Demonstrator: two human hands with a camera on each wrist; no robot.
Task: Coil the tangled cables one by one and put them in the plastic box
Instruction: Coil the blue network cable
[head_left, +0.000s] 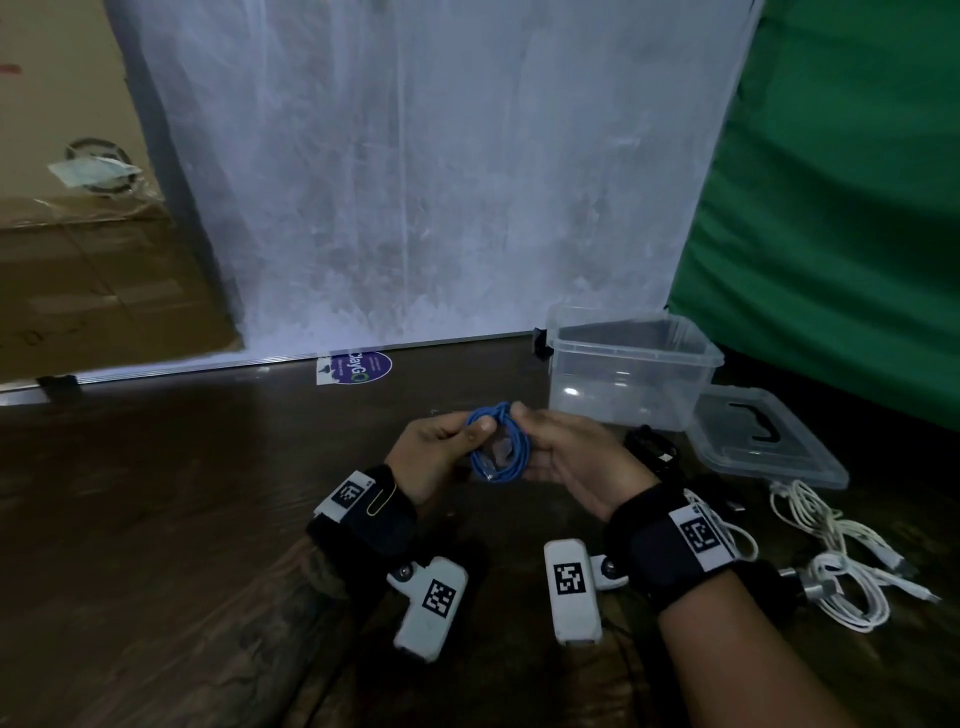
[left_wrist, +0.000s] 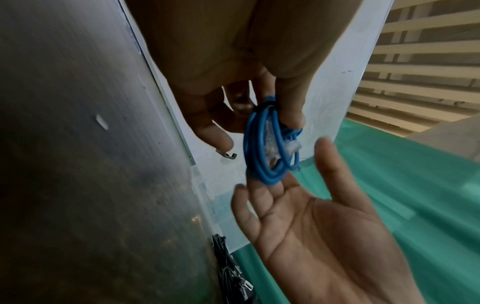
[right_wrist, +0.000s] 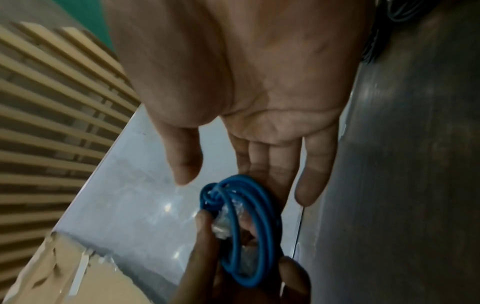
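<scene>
pinching blue cable coil (head_left: 500, 442), left hand (head_left: 435, 451); right hand (head_left: 570, 457) flat, near box rim (head_left: 631, 349).

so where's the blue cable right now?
In the head view the coiled blue cable is off the table, pinched by the left hand, the right hand open against it, just left of the clear plastic box.

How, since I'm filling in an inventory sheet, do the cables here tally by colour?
blue cable: 1, coiled, pinched in the left hand
black cable: 1 bundle
white cables: 2 bundles, as far as the tangle lets me tell
Total: 4
</scene>
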